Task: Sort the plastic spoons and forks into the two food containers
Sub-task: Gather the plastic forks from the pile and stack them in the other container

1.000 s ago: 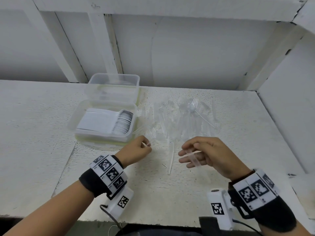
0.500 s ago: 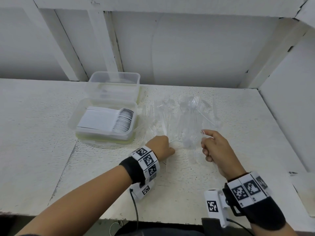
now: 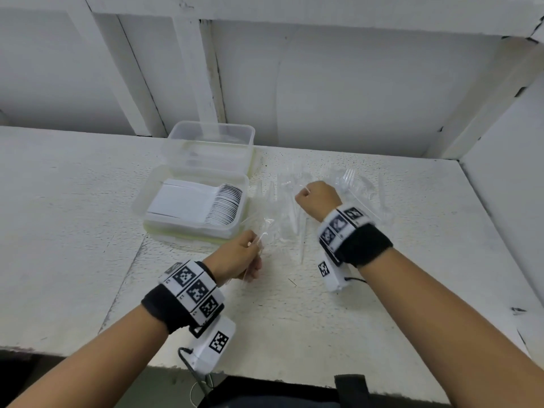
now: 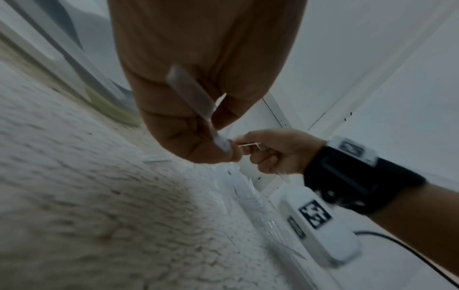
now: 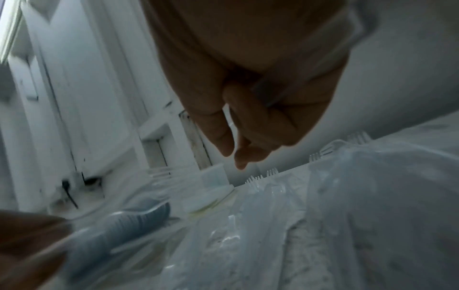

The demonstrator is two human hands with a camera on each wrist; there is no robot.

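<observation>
Left hand (image 3: pixel 240 254) pinches the handle of a clear plastic utensil (image 4: pixel 196 106), thumb against curled fingers; its head is hidden, so fork or spoon cannot be told. It hovers near the front right corner of the nearer clear rectangular food container (image 3: pixel 188 229), which holds a neat row of white plastic spoons (image 3: pixel 216 206) — likely ready for a short drop. Right hand (image 3: pixel 318 198) is fisted over the loose heap of clear plastic forks (image 3: pixel 350 179) at mid-surface, towards the back edge; a thin pale sliver shows at its fingers, but what it grips is unclear. Farther clear container (image 3: pixel 210 142) stands against the back edge of the rough white surface (image 3: pixel 73 231), touching the first — probably kept for forks.
</observation>
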